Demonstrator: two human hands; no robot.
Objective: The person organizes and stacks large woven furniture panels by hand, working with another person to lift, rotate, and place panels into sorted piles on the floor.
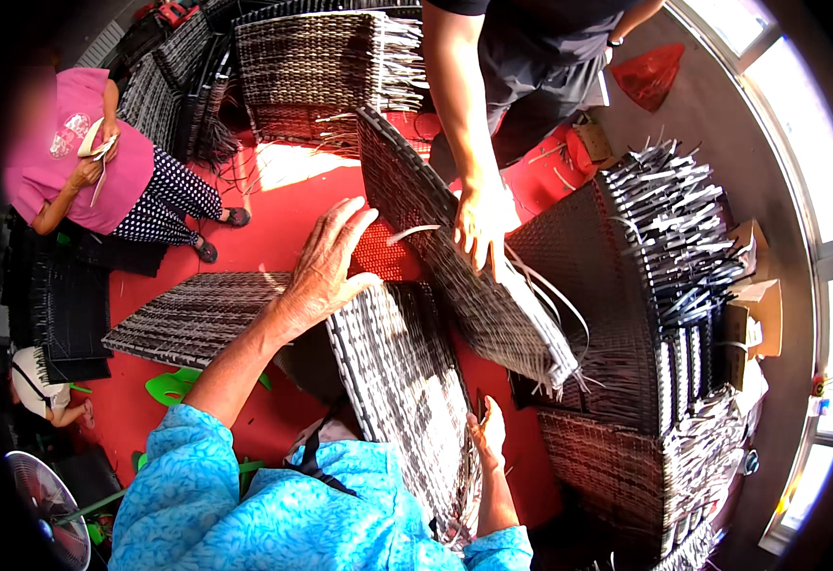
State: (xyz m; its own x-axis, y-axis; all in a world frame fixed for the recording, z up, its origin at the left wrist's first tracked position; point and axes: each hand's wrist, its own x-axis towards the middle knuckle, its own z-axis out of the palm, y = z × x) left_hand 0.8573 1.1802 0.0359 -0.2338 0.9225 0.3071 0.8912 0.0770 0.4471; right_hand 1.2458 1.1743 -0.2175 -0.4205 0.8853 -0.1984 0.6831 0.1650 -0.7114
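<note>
A woven panel (402, 357) of black and white strips leans against my lap, its far end in sunlight. My left hand (321, 266) is open over that panel's far left corner, fingers stretched forward and spread; whether the palm touches the edge I cannot tell. Beside the panel's right edge is my right hand (489, 438), open, palm turned inward, with nothing seen in it. Just beyond, a second woven panel (455, 276) stands tilted, a loose pale strip curling from it. A co-worker's hand (481, 228) rests on its upper edge.
Another woven panel (198, 309) lies to the left. Stacks of woven panels with loose strip ends (678, 228) stand at right, more (312, 67) at the back. A person in pink (102, 162) handles a pale strip. A fan (50, 509) is near left; a red bag (647, 76) lies far right.
</note>
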